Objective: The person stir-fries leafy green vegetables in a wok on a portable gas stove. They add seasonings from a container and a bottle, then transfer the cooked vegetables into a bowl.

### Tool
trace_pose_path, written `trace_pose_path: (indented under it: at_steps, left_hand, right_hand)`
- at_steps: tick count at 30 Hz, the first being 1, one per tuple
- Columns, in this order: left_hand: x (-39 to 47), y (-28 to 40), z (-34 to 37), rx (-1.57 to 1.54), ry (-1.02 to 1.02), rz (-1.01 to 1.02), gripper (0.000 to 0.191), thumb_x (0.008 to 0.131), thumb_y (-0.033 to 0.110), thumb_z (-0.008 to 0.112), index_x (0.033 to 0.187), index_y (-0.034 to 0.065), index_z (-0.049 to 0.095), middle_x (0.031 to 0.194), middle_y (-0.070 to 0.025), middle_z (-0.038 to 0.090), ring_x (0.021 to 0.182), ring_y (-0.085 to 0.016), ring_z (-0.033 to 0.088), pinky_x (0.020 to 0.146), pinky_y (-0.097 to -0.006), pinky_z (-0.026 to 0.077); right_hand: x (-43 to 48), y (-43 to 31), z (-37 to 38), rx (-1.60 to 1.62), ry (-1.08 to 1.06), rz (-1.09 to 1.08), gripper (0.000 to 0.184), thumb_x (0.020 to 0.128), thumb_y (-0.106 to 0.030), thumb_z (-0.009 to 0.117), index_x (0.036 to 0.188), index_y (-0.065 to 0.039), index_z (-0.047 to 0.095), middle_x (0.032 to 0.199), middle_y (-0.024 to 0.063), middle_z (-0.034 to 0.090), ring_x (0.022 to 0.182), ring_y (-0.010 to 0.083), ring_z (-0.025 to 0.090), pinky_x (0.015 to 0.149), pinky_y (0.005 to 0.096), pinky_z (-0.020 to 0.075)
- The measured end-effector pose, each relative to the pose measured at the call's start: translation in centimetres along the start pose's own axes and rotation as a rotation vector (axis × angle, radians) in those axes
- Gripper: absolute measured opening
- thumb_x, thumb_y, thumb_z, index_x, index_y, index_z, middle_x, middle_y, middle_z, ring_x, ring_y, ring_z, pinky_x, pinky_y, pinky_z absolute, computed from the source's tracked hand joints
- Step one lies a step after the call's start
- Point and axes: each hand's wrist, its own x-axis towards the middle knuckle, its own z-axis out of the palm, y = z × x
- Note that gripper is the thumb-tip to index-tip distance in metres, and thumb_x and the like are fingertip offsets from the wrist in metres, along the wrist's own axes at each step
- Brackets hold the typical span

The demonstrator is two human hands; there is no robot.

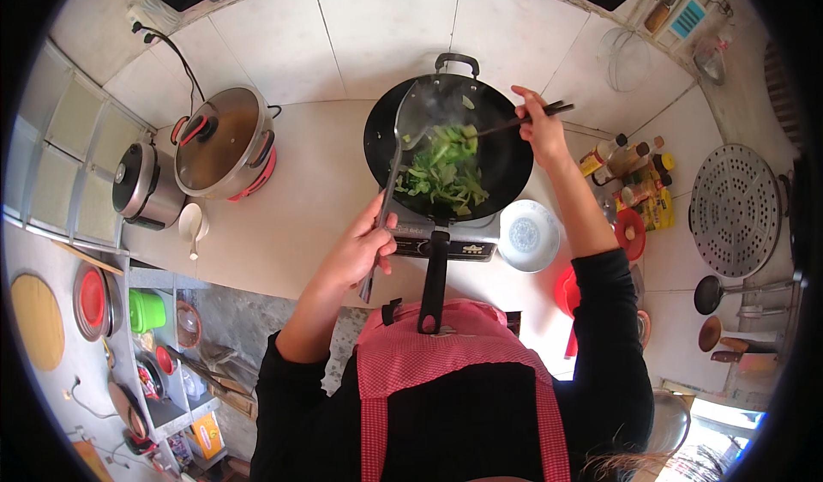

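Chopped green vegetables [443, 176] lie in a black wok [508, 179], with a little steam above them. The wok sits on a portable stove [476, 247], its long handle [437, 276] pointing towards me. My left hand [363, 244] grips a metal spatula [393, 176] by its shaft. The spatula's blade is over the left part of the wok, tilted, with a small green piece on it. In my right hand [543, 128] is a pair of dark chopsticks [514, 124]. Their tips reach the upper edge of the vegetables.
A white patterned bowl [528, 237] stands right of the stove. Seasoning bottles [620, 160] and a red lid [630, 234] are farther right. On the left are a lidded electric pot [222, 147], a rice cooker [148, 186] and a small white bowl with a spoon [193, 225].
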Motion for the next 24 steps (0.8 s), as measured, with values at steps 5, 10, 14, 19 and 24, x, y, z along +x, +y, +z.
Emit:
trace_pose_path:
  at_steps: [5, 10, 14, 19, 24]
  left_hand:
    - [-0.4, -1.0, -1.6, 0.085, 0.068, -0.07, 0.061, 0.083, -0.001, 0.039, 0.141, 0.0147, 0.028, 0.095, 0.0008, 0.039, 0.064, -0.007, 0.043, 0.047, -0.0233, 0.047]
    - [-0.7, -2.8, -2.7, 0.15, 0.027, -0.13, 0.063, 0.085, -0.002, 0.039, 0.143, 0.0149, 0.02, 0.095, -0.0024, 0.038, 0.066, -0.011, 0.045, 0.048, -0.0286, 0.05]
    - [-1.0, -4.5, -2.7, 0.188, 0.025, -0.136, 0.063, 0.086, -0.001, 0.04, 0.144, 0.0137, 0.019, 0.095, -0.0032, 0.038, 0.068, -0.012, 0.047, 0.049, -0.0301, 0.052]
    - [0.8, -5.6, -2.2, 0.089, -0.045, -0.157, 0.066, 0.087, 0.0, 0.04, 0.146, 0.0138, 0.013, 0.096, -0.0023, 0.038, 0.068, -0.01, 0.046, 0.049, -0.0306, 0.052]
    - [1.4, -4.3, -1.4, -0.056, -0.049, -0.116, 0.068, 0.087, -0.001, 0.039, 0.147, 0.0165, 0.012, 0.097, -0.0009, 0.037, 0.066, -0.008, 0.043, 0.048, -0.0284, 0.052]
  right_hand:
    - [-8.2, 0.2, 4.2, -0.356, -0.215, -0.132, 0.027, 0.091, -0.018, 0.049, 0.118, -0.016, 0.052, 0.082, -0.0002, 0.044, 0.071, 0.0093, 0.047, 0.063, 0.0271, 0.0443]
    - [-10.1, 6.3, 7.5, -0.878, -0.533, -0.594, 0.038, 0.066, 0.005, 0.056, 0.101, -0.007, 0.061, 0.089, 0.0138, 0.051, 0.076, 0.0304, 0.058, 0.066, 0.0352, 0.0494]
    - [-5.6, 7.7, 5.6, -0.968, -0.291, -0.601, 0.043, 0.074, 0.004, 0.053, 0.114, -0.008, 0.059, 0.076, 0.0145, 0.057, 0.069, 0.0305, 0.058, 0.063, 0.0364, 0.0478]
    - [-0.5, 10.0, 4.4, -0.303, 0.162, -0.454, 0.028, 0.091, -0.009, 0.046, 0.116, -0.007, 0.058, 0.057, 0.0017, 0.048, 0.05, 0.0123, 0.044, 0.045, 0.0279, 0.0368]
    - [-0.6, 7.7, 4.9, 0.264, 0.319, -0.102, 0.025, 0.096, -0.017, 0.037, 0.111, -0.008, 0.056, 0.058, -0.0045, 0.035, 0.049, 0.0053, 0.029, 0.041, 0.0216, 0.0227]
